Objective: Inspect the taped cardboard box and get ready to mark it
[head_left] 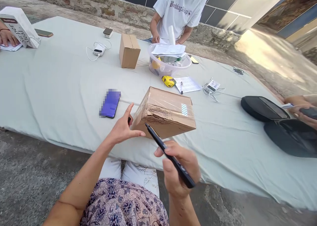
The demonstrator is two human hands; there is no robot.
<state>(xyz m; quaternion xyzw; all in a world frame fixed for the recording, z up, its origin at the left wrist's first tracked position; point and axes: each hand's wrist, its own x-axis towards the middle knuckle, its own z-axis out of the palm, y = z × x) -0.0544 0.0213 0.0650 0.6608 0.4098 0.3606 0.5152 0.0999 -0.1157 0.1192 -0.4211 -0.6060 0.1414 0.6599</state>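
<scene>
A black marker pen (170, 156) is gripped in my right hand (183, 166), its tip pointing up and left at the front of a cardboard box (170, 108). The box has wrinkled tape, a torn front edge and a blue-and-white patterned sticker (184, 109). My left hand (122, 127) is at the box's left side, thumb and forefinger spread wide. Its other fingers curl around a small black piece (129, 120) that looks like a pen cap. Whether that hand touches the box, I cannot tell. A phone with a purple screen (111, 103) lies left of my left hand.
Beyond the box are a yellow tape measure (168, 81), a paper with a pen (188, 84), a filled plastic basket (170, 69) and a smaller carton (129, 51). An open black case (284, 130) lies right. People sit around the cloth-covered table (61, 87).
</scene>
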